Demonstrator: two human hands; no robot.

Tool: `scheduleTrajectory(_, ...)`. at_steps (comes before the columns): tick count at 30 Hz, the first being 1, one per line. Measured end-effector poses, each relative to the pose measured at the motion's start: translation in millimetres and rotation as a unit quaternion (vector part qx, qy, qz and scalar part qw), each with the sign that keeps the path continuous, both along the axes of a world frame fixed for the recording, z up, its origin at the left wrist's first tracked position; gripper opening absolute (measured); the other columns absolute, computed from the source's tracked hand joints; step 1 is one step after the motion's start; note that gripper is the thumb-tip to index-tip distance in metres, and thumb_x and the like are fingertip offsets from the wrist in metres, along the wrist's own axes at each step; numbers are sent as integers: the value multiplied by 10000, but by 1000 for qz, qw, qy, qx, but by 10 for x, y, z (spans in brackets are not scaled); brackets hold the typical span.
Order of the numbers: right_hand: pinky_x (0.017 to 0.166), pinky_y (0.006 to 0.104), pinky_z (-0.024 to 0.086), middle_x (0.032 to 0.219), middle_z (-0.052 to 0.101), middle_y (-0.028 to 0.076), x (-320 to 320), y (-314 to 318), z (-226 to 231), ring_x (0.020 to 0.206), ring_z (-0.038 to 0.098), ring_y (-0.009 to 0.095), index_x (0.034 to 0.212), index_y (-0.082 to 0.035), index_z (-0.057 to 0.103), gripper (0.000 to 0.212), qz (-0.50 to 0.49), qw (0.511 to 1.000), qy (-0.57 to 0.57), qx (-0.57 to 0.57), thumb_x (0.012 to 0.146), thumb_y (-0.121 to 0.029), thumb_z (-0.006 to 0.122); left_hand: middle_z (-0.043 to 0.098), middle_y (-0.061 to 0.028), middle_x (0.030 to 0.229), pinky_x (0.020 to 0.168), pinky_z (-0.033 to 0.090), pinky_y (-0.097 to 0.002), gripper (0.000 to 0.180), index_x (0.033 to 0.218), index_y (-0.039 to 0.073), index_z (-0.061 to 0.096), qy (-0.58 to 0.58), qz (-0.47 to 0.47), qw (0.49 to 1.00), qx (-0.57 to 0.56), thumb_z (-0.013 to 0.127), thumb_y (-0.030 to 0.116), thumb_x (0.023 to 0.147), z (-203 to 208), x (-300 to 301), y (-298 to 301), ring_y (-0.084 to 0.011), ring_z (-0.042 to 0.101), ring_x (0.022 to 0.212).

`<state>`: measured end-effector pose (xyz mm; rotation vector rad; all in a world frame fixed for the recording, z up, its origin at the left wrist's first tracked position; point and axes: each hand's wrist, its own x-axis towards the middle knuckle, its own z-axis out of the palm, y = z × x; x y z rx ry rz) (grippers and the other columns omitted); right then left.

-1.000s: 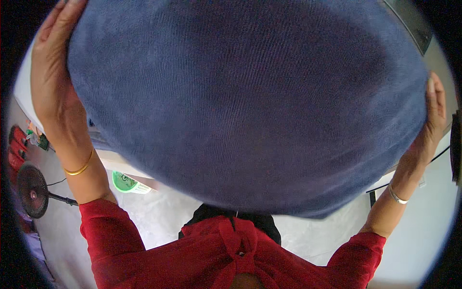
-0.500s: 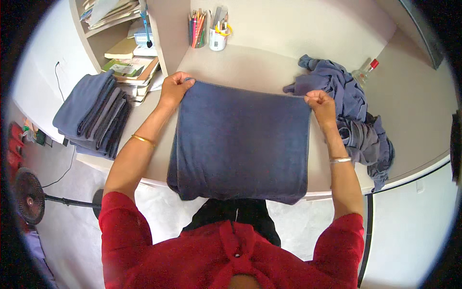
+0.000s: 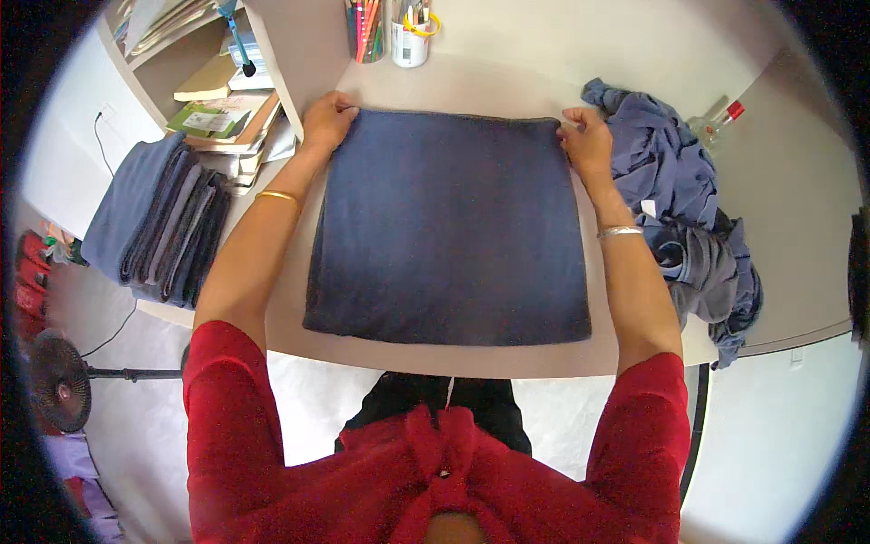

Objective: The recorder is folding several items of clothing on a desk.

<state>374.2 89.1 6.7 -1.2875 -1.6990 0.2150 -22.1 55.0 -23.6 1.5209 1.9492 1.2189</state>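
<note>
A folded dark blue towel (image 3: 449, 231) lies flat on the desk in front of me, its near edge just inside the desk's front edge. My left hand (image 3: 328, 122) pinches its far left corner. At the far right corner is my right hand (image 3: 587, 140), with curled fingers and thumb closed on the edge. To the left stands a stack of folded blue and grey towels (image 3: 154, 218). On the right, next to my right forearm, lies a crumpled heap of blue and grey cloths (image 3: 666, 168).
Behind my left hand, an open shelf (image 3: 281, 68) holds books and papers (image 3: 231, 118). A pencil holder (image 3: 367, 36) and a white cup of pens (image 3: 410, 50) stand at the back. Beyond the heap is a clear bottle with a red cap (image 3: 718, 122). A fan (image 3: 61, 385) stands at lower left.
Both hands have moved the towel away from me; its near part, which hung at the desk edge, now lies flat on the top. The view has shifted slightly.
</note>
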Motion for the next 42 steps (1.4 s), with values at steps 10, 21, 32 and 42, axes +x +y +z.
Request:
scheduleTrajectory(10, 1054, 431, 307, 1357, 378, 237, -234, -2017, 130, 1273, 354, 393, 1310, 8, 404, 530, 262, 932, -249, -17, 836, -112, 609, 218, -213, 1473, 1114, 165, -489, 815, 1390, 2, 291, 325, -399, 856, 47, 667, 379, 773, 371, 1174, -2310, -374, 190, 1374)
scheduleTrajectory(21, 1125, 467, 107, 1484, 188, 207, 244, -2397, 122, 1385, 157, 355, 1405, -27, 300, 679, 215, 887, -399, -93, 881, -390, 532, 330, -237, 1404, 1110, 204, -431, 711, 1357, -15, 350, 306, -149, 940, 18, 631, 361, 824, 431, 332, -3005, -378, 278, 1331)
scheduleTrajectory(32, 1126, 489, 100, 1467, 181, 253, 626, -2870, 175, 1383, 156, 362, 1400, 12, 261, 787, 240, 863, -425, -131, 821, -387, 617, 604, -149, 1142, 954, 434, -437, 356, 1041, -8, 618, 436, -235, 863, 98, 679, 99, 707, 387, 310, -3220, -308, 571, 1069)
scheduleTrajectory(42, 1047, 433, 321, 1313, 428, 252, 136, -2584, 410, 1240, 397, 402, 1241, 59, 467, 506, 244, 928, -282, -16, 866, -258, 592, 524, -206, 1242, 1002, 382, -421, 461, 1216, -3, 520, 319, -361, 871, 93, 566, 306, 877, 951, 875, -2633, -358, 488, 1168)
